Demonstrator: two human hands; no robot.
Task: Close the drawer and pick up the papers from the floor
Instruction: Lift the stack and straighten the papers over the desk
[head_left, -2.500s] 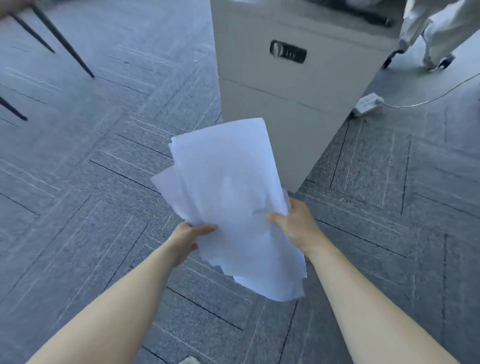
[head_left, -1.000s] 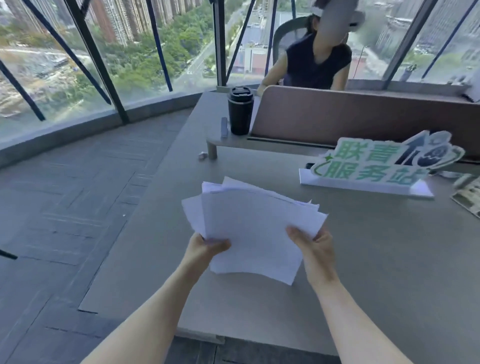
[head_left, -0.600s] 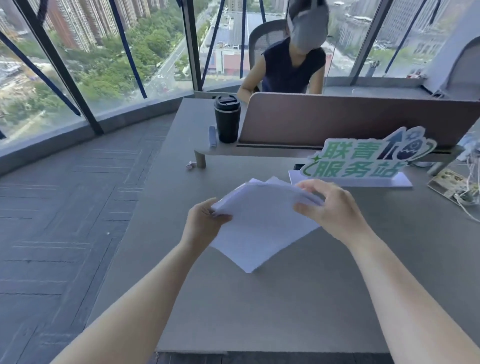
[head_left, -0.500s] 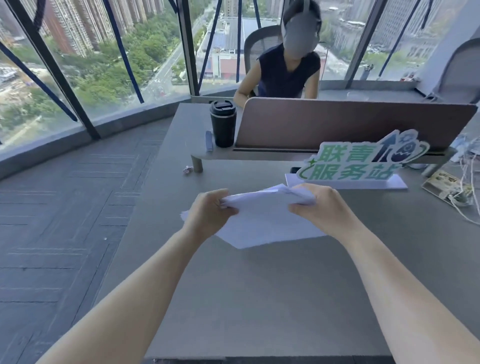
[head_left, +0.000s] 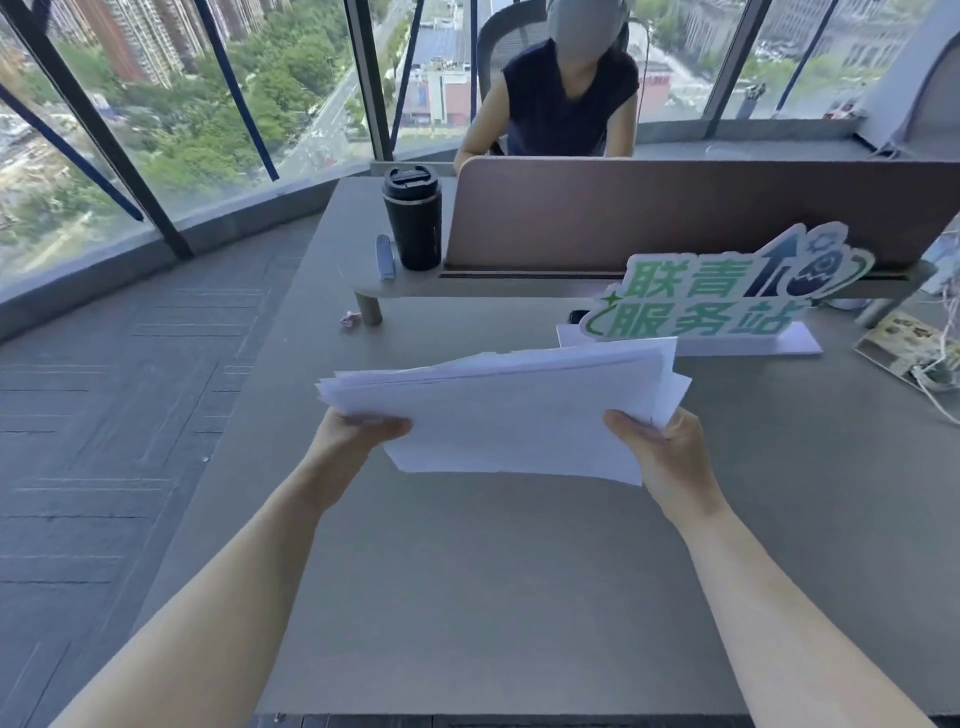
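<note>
A loose stack of white papers (head_left: 511, 410) hangs level just above the grey desk (head_left: 493, 582), its edges slightly uneven. My left hand (head_left: 348, 441) grips the stack's left near corner, thumb on top. At the right near corner my right hand (head_left: 662, 457) holds it the same way. The drawer is out of view.
A green-and-white sign (head_left: 722, 301) stands just behind the papers. A black lidded cup (head_left: 413, 223) sits on a low shelf by a brown divider panel (head_left: 675, 213). A person (head_left: 563, 98) sits across the desk. Cables and a booklet (head_left: 914, 348) lie at right. Grey carpet floor (head_left: 114, 415) lies at left.
The view rose from the floor by the cabinet to the desk. Both hands turned the stack from upright to flat and spread to its two near corners.
</note>
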